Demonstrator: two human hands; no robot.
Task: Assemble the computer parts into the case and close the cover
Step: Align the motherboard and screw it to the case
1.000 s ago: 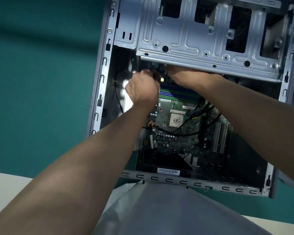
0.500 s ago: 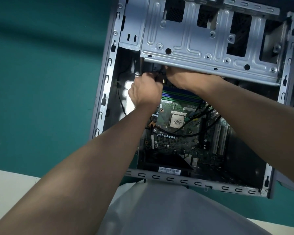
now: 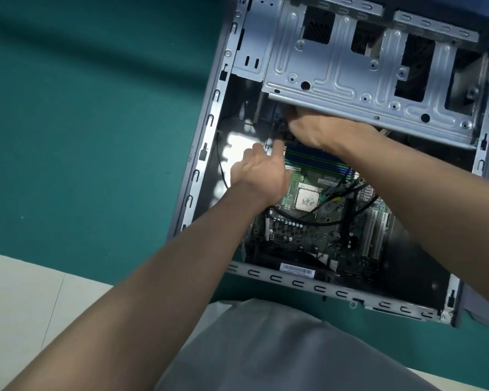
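The open grey computer case (image 3: 206, 153) lies on its side with the green motherboard (image 3: 308, 232) inside. A bare CPU (image 3: 307, 200) sits mid-board, with blue and green memory slots (image 3: 319, 163) above it. Black cables (image 3: 302, 220) loop across the board. The metal drive cage (image 3: 350, 80) spans the case's far end. My left hand (image 3: 259, 173) hovers over the board's left edge, fingers loosely spread, holding nothing. My right hand (image 3: 319, 131) reaches under the cage's lower edge. Its curled fingers grip a black connector (image 3: 281, 124) that is mostly hidden there.
A teal mat (image 3: 82, 122) covers the surface left of the case. A pale table edge (image 3: 26, 292) shows at lower left. My grey clothing (image 3: 280, 348) fills the bottom of the view. White expansion slots (image 3: 374, 232) stand at the board's right.
My left hand has let go under the cage, drawn back toward me and spread its fingers. My right hand stays under the cage edge. The case sits further right in view.
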